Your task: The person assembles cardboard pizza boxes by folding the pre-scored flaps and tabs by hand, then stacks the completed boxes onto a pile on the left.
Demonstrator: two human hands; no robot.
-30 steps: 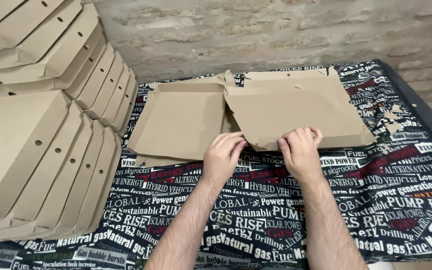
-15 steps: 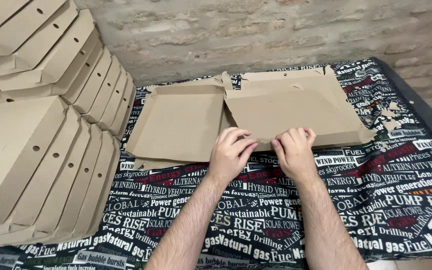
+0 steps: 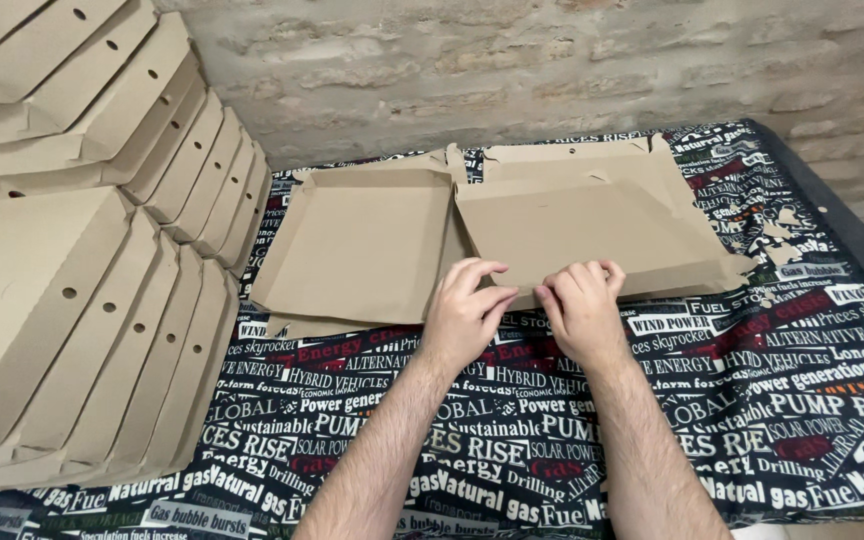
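Drawn closer together since a moment ago: left hand (image 3: 465,313) and right hand (image 3: 580,308), fingers pinched on the near flap of the flat cardboard box (image 3: 512,235), pressing its crease. Lying mid-cloth (image 3: 802,400), right of the folded-box stacks (image 3: 72,300).

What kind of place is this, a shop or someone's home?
Hard to say; likely a small back-room packing spot. Folded cardboard boxes are stacked at the left, a flat box blank lies on a print-covered table, against a bare brick wall.
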